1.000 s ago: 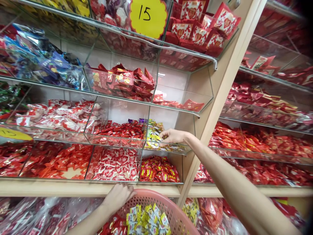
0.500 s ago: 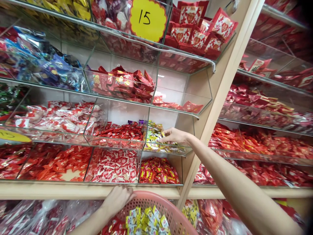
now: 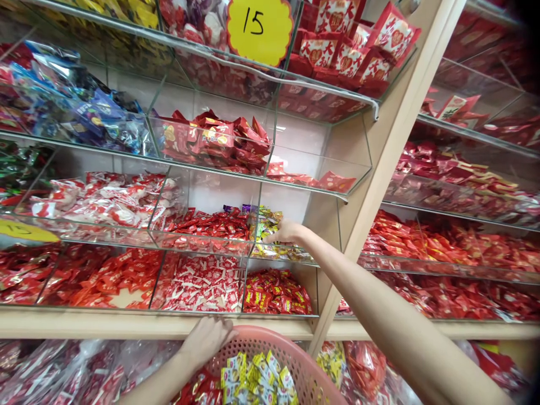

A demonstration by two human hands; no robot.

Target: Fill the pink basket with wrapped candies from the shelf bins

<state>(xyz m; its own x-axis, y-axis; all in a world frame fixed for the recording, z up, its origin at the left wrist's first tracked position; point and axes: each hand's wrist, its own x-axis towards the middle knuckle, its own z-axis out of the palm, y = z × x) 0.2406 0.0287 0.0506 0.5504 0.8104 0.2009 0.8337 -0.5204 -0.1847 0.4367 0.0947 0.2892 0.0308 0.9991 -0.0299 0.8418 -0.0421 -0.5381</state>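
Note:
My right hand (image 3: pixel 287 232) is inside a clear shelf compartment, its fingers curled down onto small yellow-and-white wrapped candies (image 3: pixel 264 232). Part of the fingers is hidden among the wrappers. Below, my left hand (image 3: pixel 210 338) has its fingers wrapped over the rim of a pink plastic basket (image 3: pixel 310 360) with holes in its wall. In the basket lie more yellow-and-white candies (image 3: pixel 257 379), with red packets (image 3: pixel 200 388) beside them on the left.
Clear dividers and front lips edge the compartments. Red wrapped candies (image 3: pixel 278 292) fill the bin below my right hand; others (image 3: pixel 215 228) lie to its left. A wooden upright (image 3: pixel 379 169) stands to the right. A yellow price sign (image 3: pixel 259 31) hangs above.
My right hand has moved slightly left and deeper among the yellow-and-white candies, its fingers now more curled. My left hand stays on the basket rim.

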